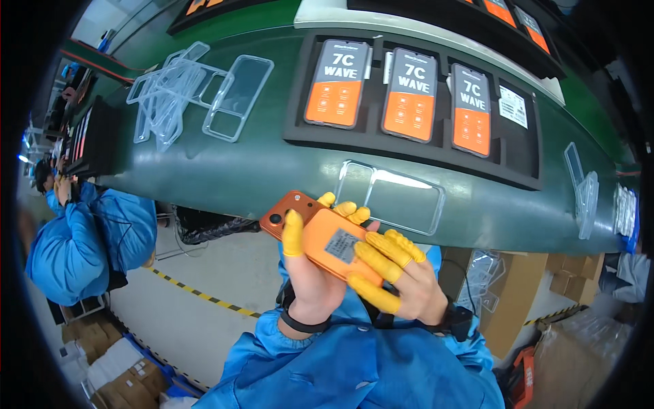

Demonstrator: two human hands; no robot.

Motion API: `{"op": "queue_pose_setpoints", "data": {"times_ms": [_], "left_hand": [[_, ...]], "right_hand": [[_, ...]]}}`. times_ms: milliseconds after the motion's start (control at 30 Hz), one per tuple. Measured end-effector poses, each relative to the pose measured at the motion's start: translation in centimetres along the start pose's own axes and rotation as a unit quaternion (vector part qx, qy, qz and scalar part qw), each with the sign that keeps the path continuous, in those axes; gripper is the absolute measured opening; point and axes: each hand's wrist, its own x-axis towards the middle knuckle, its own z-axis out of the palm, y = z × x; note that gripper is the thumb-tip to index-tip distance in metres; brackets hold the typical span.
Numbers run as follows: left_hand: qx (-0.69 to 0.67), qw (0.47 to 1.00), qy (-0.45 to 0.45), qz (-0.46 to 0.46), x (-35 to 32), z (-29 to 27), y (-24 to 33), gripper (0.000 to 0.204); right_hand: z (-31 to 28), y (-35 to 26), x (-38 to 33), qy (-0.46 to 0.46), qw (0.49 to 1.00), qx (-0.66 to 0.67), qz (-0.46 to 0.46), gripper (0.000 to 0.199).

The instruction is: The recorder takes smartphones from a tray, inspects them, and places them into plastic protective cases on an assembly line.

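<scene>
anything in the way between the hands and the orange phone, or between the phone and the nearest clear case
The left hand holds the phone and the right hand touches it, with only yellow finger cots between. Toward the clear case, the left fingertips show past the phone's edge; nothing else visible stands there.

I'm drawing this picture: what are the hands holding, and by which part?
An orange smartphone, back up. The left hand grips its long edges near the camera end; the right hand touches the opposite end.
</scene>
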Motion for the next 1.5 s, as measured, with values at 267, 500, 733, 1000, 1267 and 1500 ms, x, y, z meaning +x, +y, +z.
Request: {"op": "queue_pose_setpoints", "data": {"times_ms": [267,500,733,1000,1267,1500], "left_hand": [[0.574,0.788,-0.137,0.175,1.2,-2.5,4.1,0.125],[0.800,0.453,-0.307,0.246,6.4,2.2,6.5,0.111],[0.788,0.440,-0.363,0.232,8.2,3.9,8.1,0.096],[0.794,0.556,-0.211,0.122,6.7,2.8,6.0,0.105],[0.825,0.493,-0.213,0.177,5.2,1.9,5.3,0.098],[0.843,0.474,-0.204,0.151,5.4,1.8,5.7,0.079]], "right_hand": [[-0.1,2.6,-1.1,0.417,0.755,0.272,0.426,0.030],[-1.9,4.6,-1.1,0.235,0.692,0.430,0.530,0.025],[-1.4,4.4,-1.3,0.279,0.680,0.389,0.555,0.024],[-1.8,3.8,0.4,0.053,0.863,-0.054,0.499,0.030],[-1.5,3.3,0.4,-0.020,0.862,-0.152,0.483,0.038],[-7.0,4.3,0.3,-0.043,0.828,0.191,0.526,0.061]]}}
